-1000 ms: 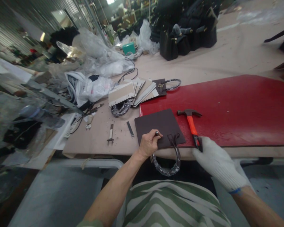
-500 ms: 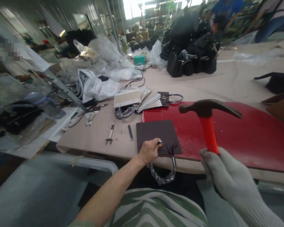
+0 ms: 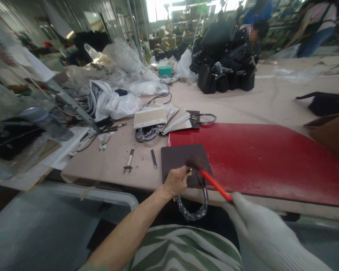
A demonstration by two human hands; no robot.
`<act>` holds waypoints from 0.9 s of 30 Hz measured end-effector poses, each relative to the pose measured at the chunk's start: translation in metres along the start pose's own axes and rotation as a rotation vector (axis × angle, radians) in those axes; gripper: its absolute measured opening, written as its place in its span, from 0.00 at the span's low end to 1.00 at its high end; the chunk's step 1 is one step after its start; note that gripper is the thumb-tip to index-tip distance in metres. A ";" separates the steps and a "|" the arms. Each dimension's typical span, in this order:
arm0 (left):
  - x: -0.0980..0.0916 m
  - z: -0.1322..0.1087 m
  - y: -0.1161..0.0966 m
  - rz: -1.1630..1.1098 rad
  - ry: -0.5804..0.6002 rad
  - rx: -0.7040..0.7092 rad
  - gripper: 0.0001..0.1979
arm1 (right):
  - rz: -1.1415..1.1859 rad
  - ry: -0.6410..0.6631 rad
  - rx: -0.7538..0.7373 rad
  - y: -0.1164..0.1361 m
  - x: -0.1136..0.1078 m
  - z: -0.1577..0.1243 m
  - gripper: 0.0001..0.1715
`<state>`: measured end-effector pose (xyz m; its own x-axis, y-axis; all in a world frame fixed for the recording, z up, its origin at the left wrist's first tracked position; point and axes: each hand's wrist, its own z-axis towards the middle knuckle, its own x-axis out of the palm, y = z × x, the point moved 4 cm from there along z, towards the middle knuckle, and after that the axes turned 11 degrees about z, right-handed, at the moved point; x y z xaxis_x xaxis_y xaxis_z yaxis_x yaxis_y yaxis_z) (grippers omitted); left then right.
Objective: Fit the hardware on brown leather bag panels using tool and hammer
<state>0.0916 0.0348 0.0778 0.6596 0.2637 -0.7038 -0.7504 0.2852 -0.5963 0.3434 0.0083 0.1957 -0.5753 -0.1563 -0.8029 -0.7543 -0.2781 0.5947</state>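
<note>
My bare left hand (image 3: 177,181) is closed in a pinch on a small metal punch that stands on the near edge of a dark brown leather panel (image 3: 177,158). The panel's plastic-wrapped handle (image 3: 192,211) hangs over the table edge. My gloved right hand (image 3: 247,220) grips the red shaft of a hammer (image 3: 213,183). Its dark head is blurred and sits right at the punch, by my left fingers. The panel lies partly on a red cutting board (image 3: 265,158).
Left of the panel lie two small metal tools (image 3: 129,161). Behind them is a stack of beige panels (image 3: 161,116) and a wrapped handle. Plastic bags and clutter fill the left. Black handbags (image 3: 223,77) stand at the back, with people beyond them.
My right hand lifted the hammer off the red board, raised it high, then swung it down onto the punch. My left hand stayed on the punch.
</note>
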 end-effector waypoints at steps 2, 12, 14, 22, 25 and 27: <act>0.001 0.000 0.000 0.011 0.001 0.018 0.12 | -0.033 0.098 -0.016 -0.011 0.013 -0.002 0.18; -0.001 0.001 -0.001 -0.012 0.007 -0.026 0.06 | -0.022 0.182 0.411 -0.074 0.025 0.036 0.22; -0.003 0.001 -0.001 -0.024 -0.001 -0.031 0.06 | -0.296 0.126 0.372 -0.071 0.023 0.046 0.17; -0.005 -0.001 -0.007 -0.106 -0.014 -0.094 0.06 | -0.104 0.304 0.365 -0.012 0.091 0.026 0.19; -0.007 0.006 0.003 -0.334 -0.113 -0.312 0.06 | -0.032 0.372 0.463 -0.009 0.125 0.016 0.21; -0.016 0.010 0.022 -0.525 -0.273 -0.526 0.09 | 0.039 0.337 0.490 -0.013 0.136 0.013 0.22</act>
<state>0.0652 0.0456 0.0801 0.8691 0.4519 -0.2008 -0.2152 -0.0200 -0.9764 0.2711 0.0034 0.0793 -0.5341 -0.4718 -0.7016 -0.8387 0.1909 0.5100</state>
